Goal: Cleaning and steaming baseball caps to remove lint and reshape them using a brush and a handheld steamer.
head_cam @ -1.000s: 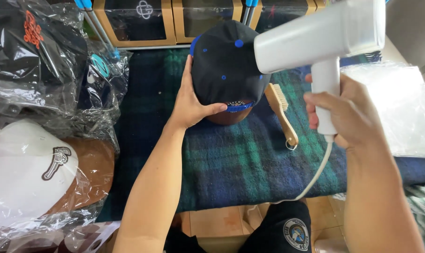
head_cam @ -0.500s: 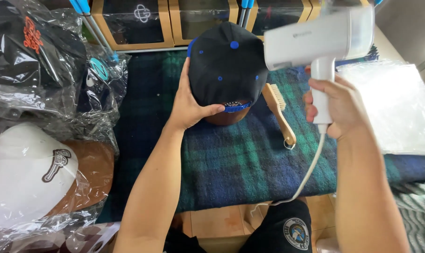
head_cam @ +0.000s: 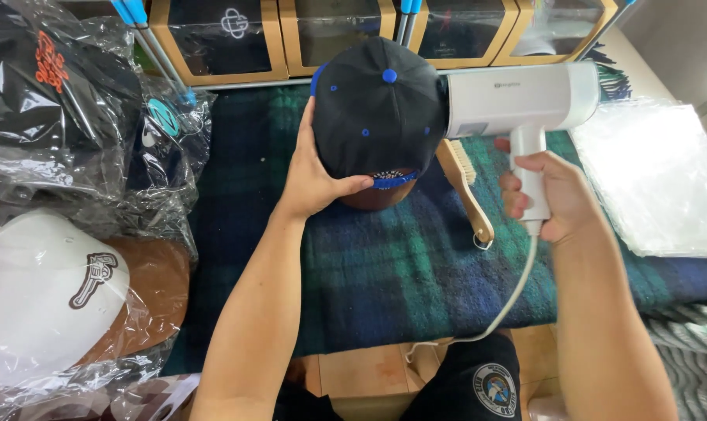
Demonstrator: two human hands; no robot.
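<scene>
While the plaid blanket [head_cam: 384,281] covers the desk, the black cap [head_cam: 377,109] sits at its far middle on a rounded form, directly left of the white steamer [head_cam: 517,97], whose nozzle touches its right side. Left hand [head_cam: 314,175] cups the cap's left flank, fingers [head_cam: 352,185] curled; right hand [head_cam: 548,195] is wrapped tight around the steamer's handle.

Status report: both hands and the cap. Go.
Left hand gripping black cap on its form. Right hand holding white steamer, nozzle at cap. Wooden brush lying between, untouched.

The cap [head_cam: 377,109] sits at upper centre on the blanket [head_cam: 353,265], with the steamer [head_cam: 517,101] touching its right side. A brush [head_cam: 466,191] lies below the steamer; bagged caps [head_cam: 65,125] fill the frame's left.
</scene>
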